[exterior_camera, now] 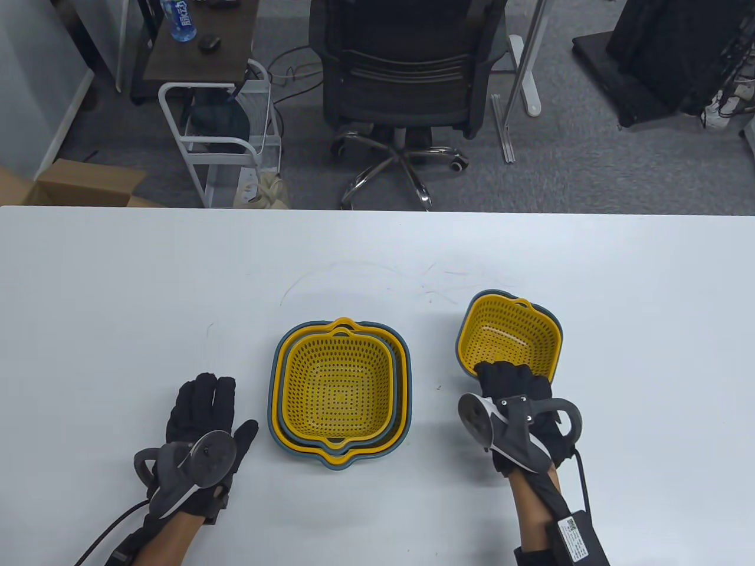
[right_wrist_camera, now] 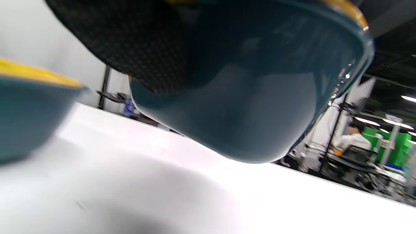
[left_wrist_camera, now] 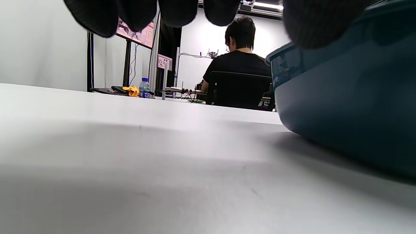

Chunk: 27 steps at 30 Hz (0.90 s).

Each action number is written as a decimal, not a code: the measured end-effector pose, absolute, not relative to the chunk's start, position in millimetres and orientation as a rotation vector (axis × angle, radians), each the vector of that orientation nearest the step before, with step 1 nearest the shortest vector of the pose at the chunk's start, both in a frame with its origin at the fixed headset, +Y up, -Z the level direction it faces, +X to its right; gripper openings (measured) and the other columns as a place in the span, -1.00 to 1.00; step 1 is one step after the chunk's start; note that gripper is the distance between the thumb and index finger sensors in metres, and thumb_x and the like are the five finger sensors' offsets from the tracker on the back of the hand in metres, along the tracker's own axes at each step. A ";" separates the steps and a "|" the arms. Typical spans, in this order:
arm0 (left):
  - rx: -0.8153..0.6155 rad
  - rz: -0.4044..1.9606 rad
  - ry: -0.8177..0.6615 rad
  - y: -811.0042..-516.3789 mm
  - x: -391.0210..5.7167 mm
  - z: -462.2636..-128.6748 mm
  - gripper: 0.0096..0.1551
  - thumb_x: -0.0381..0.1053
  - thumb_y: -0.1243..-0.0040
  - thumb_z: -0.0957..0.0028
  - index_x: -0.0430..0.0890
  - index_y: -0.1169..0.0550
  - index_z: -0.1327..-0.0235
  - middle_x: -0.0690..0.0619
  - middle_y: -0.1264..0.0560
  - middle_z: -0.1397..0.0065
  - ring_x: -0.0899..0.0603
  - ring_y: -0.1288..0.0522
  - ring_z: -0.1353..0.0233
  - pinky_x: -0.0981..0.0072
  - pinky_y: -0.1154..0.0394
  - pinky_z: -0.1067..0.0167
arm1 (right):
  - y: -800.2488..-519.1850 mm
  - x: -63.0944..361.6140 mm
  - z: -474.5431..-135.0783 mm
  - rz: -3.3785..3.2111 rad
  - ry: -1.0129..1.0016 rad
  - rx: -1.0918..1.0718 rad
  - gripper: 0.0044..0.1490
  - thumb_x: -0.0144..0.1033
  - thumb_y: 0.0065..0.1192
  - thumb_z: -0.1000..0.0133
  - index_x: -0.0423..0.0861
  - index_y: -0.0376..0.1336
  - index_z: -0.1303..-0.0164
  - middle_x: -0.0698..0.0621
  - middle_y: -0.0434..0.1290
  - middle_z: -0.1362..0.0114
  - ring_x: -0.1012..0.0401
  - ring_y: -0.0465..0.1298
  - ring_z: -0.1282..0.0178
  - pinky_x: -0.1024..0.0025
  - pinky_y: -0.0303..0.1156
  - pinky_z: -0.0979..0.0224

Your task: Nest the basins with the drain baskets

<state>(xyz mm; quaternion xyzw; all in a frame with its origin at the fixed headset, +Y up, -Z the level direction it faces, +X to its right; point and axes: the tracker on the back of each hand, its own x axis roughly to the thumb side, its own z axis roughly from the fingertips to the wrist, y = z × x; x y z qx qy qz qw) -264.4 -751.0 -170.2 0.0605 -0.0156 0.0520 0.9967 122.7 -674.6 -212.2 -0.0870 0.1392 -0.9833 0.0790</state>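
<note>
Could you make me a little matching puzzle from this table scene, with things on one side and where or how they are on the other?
Things:
1. left hand
2. right hand
3. big stack
4. small set

States:
A. tilted, lifted off the table
B. sits flat mid-table
C. lies flat, holds nothing
D. grips a rim

Pairs: 1-C, 2-D, 3-B, 4-A

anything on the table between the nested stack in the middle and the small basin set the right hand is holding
Only bare white table, seen in the table view, lies between the nested stack and the small basin set held tilted by the right hand.
</note>
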 end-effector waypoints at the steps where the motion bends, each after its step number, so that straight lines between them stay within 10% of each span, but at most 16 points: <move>1: 0.122 0.106 -0.032 -750.7 -264.4 -170.1 0.05 0.40 -0.12 0.00 -0.08 -0.13 -0.64 -0.23 -0.04 -0.75 -0.50 -0.13 -0.63 -0.33 -0.26 -0.43 | -667.1 109.7 -208.3 -2.936 0.443 -0.308 -0.40 -0.36 0.54 0.04 -0.07 0.34 -0.21 -0.04 0.53 -0.27 0.00 0.59 -0.22 0.02 0.55 -0.25; 14: 0.140 0.106 -0.053 -744.8 -260.1 -168.1 0.05 0.41 -0.12 0.00 -0.08 -0.12 -0.65 -0.23 -0.04 -0.75 -0.51 -0.13 -0.63 -0.33 -0.26 -0.43 | -665.4 -47.2 -164.7 -2.848 0.378 -0.822 -0.40 -0.35 0.53 0.03 -0.07 0.33 -0.22 -0.04 0.53 -0.28 0.00 0.59 -0.23 0.02 0.55 -0.26; 27: 0.132 0.117 -0.045 -742.0 -261.6 -167.5 0.05 0.40 -0.13 0.00 -0.08 -0.13 -0.65 -0.23 -0.04 -0.75 -0.51 -0.13 -0.63 -0.33 -0.26 -0.43 | -691.5 -50.9 -188.4 -3.037 -0.046 -0.781 -0.31 -0.41 0.49 0.01 -0.12 0.28 -0.36 -0.12 0.45 -0.42 -0.11 0.50 -0.37 -0.13 0.45 -0.38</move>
